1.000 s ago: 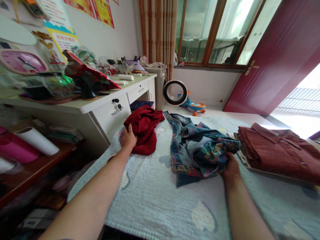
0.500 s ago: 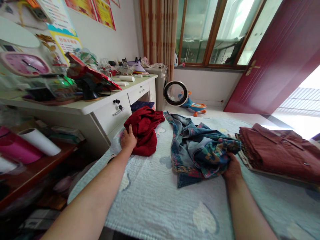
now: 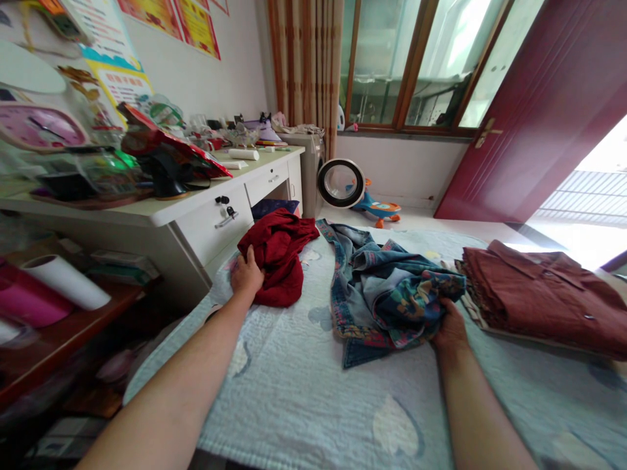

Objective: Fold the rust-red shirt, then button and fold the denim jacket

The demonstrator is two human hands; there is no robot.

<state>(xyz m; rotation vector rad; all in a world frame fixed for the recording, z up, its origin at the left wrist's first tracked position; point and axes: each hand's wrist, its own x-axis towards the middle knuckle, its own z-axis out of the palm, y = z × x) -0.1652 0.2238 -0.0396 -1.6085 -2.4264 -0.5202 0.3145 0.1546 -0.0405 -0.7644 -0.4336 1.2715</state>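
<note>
"What are your hands doing?"

"My right hand (image 3: 449,328) is grasping the bunched right end of the blue denim garment (image 3: 386,290), with some fingers disappearing behind the cloth."

"And the other one?"

"My left hand (image 3: 246,275) is resting against the left side of the crumpled red garment (image 3: 279,261). It is touching the fabric, but the fingertips are hiding from view, so I cannot tell whether they are clenching any of it."

"Where are those two garments lying?"

"Both are lying on the pale blue quilt (image 3: 304,385), the red one to the left and the denim to the right. They are nearly meeting at their far ends, and bare quilt is showing between them closer to me."

"What is sitting beside your right hand?"

"A rust-brown shirt (image 3: 548,297) is lying folded near it, farther right, topping a stack of folded clothes (image 3: 473,307)"
</note>
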